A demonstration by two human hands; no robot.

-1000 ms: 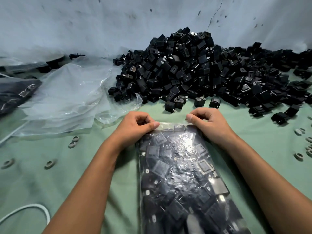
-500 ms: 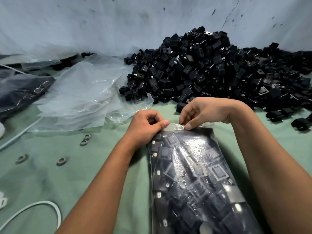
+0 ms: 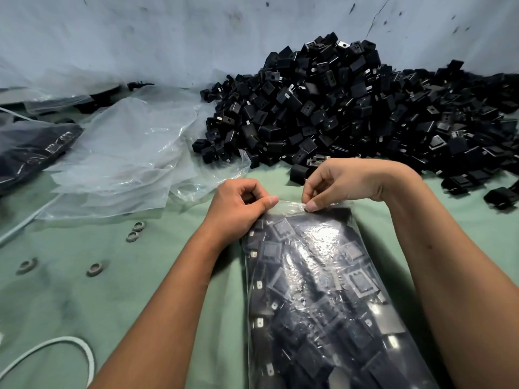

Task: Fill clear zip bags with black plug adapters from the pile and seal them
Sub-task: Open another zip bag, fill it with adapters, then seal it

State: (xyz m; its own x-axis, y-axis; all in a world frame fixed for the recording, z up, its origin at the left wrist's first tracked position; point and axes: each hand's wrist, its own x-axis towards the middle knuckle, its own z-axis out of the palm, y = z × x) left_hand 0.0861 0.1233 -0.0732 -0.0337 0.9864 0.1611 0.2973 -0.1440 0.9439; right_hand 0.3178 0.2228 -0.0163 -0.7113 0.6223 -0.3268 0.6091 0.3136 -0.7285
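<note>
sealing step in hand: clear zip bag packed with black plug adapters [image 3: 317, 290] lying flat on green cloth work surface [image 3: 84, 304], mouth end pointing toward big heap of loose black plug adapters [image 3: 351, 113]. left hand [image 3: 238, 204] curled, thumb and forefinger pinching left corner of zip strip. right hand [image 3: 345, 182] arched over from the far side, thumb and fingertip clamped together on the strip near its middle; other fingers loosely curled. looks filled and about ready to close; cannot tell how much of the zip is already mated, plastic too glary. to do well: hold left corner as anchor, keep strip taut and level, press the two tracks aligned, then run the right pinch outward to the right corner in one firm pass. push trapped air out before the last bit closes. watch for top adapters crowding the zip line, likely to pop the track open; nudge them down into the bag first. recheck by running fingers back along the strip. stack of empty clear plastic bags [image 3: 126, 161] just left of the heap, another filled bag [image 3: 31, 153] at far left edge, small grey rings [image 3: 134, 231] scattered on the cloth, white cable loop [image 3: 56, 349] near lower left.
</note>
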